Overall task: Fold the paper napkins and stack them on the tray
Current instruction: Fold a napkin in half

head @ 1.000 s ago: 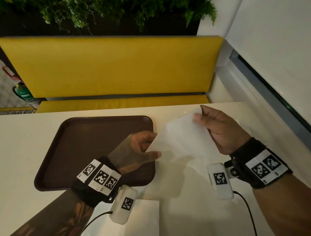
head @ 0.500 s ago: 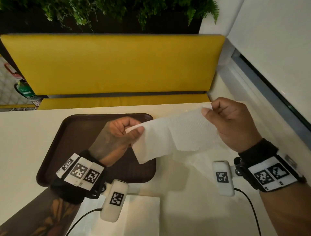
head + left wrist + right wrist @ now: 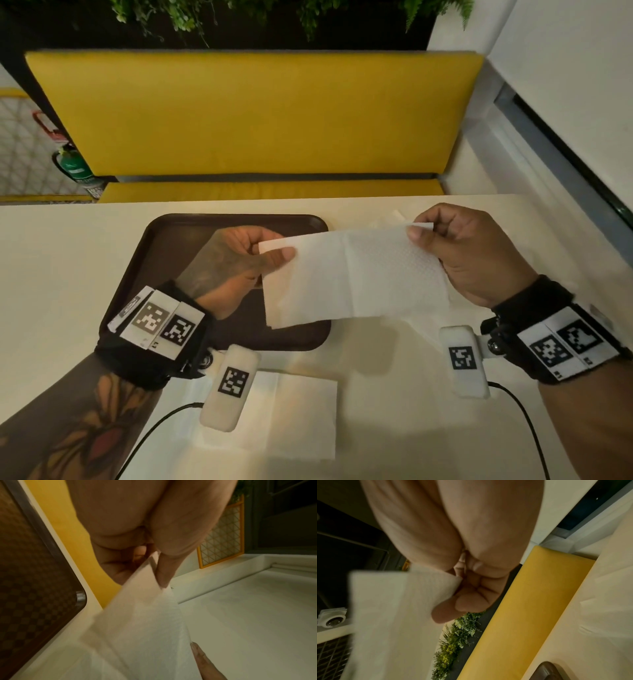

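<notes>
A white paper napkin (image 3: pixel 356 274) hangs stretched in the air between both hands, above the table and the tray's right edge. My left hand (image 3: pixel 270 251) pinches its upper left corner between thumb and fingers; the left wrist view shows the same napkin (image 3: pixel 137 628) and the pinch. My right hand (image 3: pixel 419 231) pinches the upper right corner, and the right wrist view shows that napkin (image 3: pixel 393 615) under the thumb. The brown tray (image 3: pixel 164 246) lies on the table to the left, with nothing lying on its visible part. A second napkin (image 3: pixel 291 414) lies flat near the front edge.
More white napkin paper (image 3: pixel 394 219) lies on the cream table (image 3: pixel 51 274) behind the held napkin. A yellow bench (image 3: pixel 253 113) runs along the table's far side. A white wall and window ledge (image 3: pixel 548 171) close off the right.
Both hands have drawn apart and lifted, pulling the napkin from a slanted, half-lifted sheet into a wide level one. The left hand moved from its lower edge to its upper left corner.
</notes>
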`<act>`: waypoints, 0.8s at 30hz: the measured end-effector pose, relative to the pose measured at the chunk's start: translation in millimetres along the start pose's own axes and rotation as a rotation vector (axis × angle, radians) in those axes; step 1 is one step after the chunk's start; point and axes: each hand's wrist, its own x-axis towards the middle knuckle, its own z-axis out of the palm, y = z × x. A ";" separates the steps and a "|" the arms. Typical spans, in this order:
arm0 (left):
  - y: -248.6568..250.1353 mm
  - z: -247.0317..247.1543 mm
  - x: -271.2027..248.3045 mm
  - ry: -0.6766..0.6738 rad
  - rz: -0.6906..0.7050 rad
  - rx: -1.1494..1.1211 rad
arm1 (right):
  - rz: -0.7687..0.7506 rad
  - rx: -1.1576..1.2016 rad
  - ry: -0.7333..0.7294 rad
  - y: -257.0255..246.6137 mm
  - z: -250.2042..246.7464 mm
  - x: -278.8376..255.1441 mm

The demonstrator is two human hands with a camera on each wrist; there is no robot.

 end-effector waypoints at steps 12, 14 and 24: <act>-28.3 -34.1 -29.8 0.042 -0.076 0.416 | 0.113 -0.095 -0.242 17.2 38.1 -16.1; -43.3 -41.9 -40.9 0.026 -0.116 0.490 | 0.138 -0.191 -0.309 28.0 51.3 -23.5; -130.5 -33.0 -83.8 0.077 -0.254 0.709 | 0.344 -0.451 -0.538 112.8 124.2 -65.2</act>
